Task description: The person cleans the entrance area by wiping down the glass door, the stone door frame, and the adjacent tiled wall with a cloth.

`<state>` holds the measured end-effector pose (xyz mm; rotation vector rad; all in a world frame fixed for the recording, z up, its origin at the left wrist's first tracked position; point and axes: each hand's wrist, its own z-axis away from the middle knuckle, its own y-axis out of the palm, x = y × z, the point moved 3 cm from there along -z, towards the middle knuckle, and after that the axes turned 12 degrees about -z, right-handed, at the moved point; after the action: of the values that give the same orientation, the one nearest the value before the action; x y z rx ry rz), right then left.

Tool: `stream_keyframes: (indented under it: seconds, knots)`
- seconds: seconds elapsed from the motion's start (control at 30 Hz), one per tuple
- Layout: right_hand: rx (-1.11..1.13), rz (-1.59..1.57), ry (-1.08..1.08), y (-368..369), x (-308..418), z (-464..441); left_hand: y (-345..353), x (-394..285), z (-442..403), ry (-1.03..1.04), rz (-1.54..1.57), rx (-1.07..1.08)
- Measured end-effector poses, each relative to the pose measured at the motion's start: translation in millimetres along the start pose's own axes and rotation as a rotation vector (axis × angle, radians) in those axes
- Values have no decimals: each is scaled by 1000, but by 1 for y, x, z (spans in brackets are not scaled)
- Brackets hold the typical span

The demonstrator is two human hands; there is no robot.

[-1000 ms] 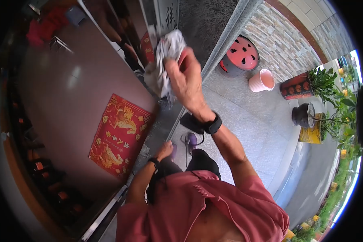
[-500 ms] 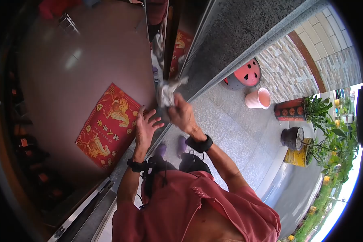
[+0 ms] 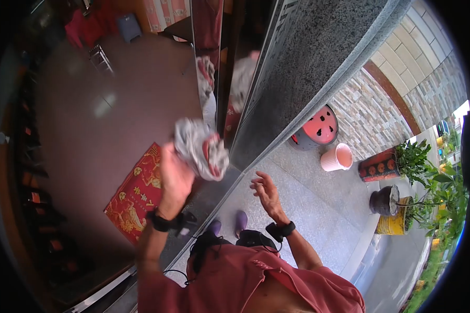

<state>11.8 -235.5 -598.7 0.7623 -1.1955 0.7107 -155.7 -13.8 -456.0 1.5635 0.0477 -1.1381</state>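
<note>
A crumpled grey-white cloth (image 3: pixel 197 147) with a red patch is in my left hand (image 3: pixel 175 175), over the doorway. My left fingers are mostly hidden behind the cloth. My right hand (image 3: pixel 267 192) is empty, its fingers apart, above the grey tiled floor outside. Just beyond the cloth stands a shiny door frame (image 3: pixel 222 68), which reflects the cloth. A dark speckled stone pillar (image 3: pixel 318 47) rises to its right. Below the cloth, partly covered by my left hand, a red mat (image 3: pixel 136 195) with gold figures lies on the indoor floor.
Outside at the right are a red-topped drum (image 3: pixel 320 127), a pink bin (image 3: pixel 337 157), a red planter (image 3: pixel 379 164), a dark pot (image 3: pixel 385 200) and a yellow pot (image 3: pixel 396 219). Indoors at the upper left stand a metal stool (image 3: pixel 100 58) and a blue-grey chair (image 3: pixel 129 27).
The cloth has passed from my right hand to my left hand. My right hand has opened and moved right and down, away from the door frame.
</note>
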Motion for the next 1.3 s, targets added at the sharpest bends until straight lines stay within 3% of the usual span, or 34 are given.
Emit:
stream_keyframes:
  seconds: [0.07,0.13,0.23,0.3,0.4,0.47,0.5,0.57,0.7,0.77,0.8,0.9,1.0,1.1,1.13,1.17,1.27,1.3]
  knots:
    - [-28,-10,48,-15,-9,13,77,-77,-7,377,-111,65]
    - [-31,23,115,-27,-24,23,148,-136,-14,878,-515,224]
    - [-3,92,142,-21,-37,28,196,-167,-45,1495,-1076,-54]
    - [37,159,155,-15,-38,29,221,-148,-65,1781,-1042,-67]
    - [85,213,166,-13,-39,29,189,-110,-72,1776,-1299,-294]
    - [84,228,202,-16,-43,32,156,-82,-80,1733,-1415,-224]
    - [91,240,221,-18,-44,34,141,-61,-78,1542,-1289,-214]
    - [78,266,281,-21,-48,35,104,-20,-72,1379,-1519,-380]
    - [83,291,285,-28,-65,40,-17,81,-79,834,-1374,-255]
    - [100,319,286,-28,-68,41,-56,109,-74,660,-1255,-304]
    - [110,332,283,-27,-68,41,-113,149,-87,570,-1295,-334]
    - [114,375,280,-22,-68,42,-163,159,-64,186,-1140,-413]
    - [113,416,259,-17,-68,40,-160,124,-51,226,-994,-517]
    - [169,473,217,-10,-71,36,-45,7,-36,367,-789,-400]
    - [189,475,168,-7,-70,35,-19,-23,-39,500,-668,-281]
    - [209,478,126,-2,-70,34,11,-59,-36,743,-849,-235]
    - [245,518,98,10,-61,27,143,-136,-22,1198,-855,43]
    - [247,509,94,13,-59,27,185,-159,-31,1549,-883,100]
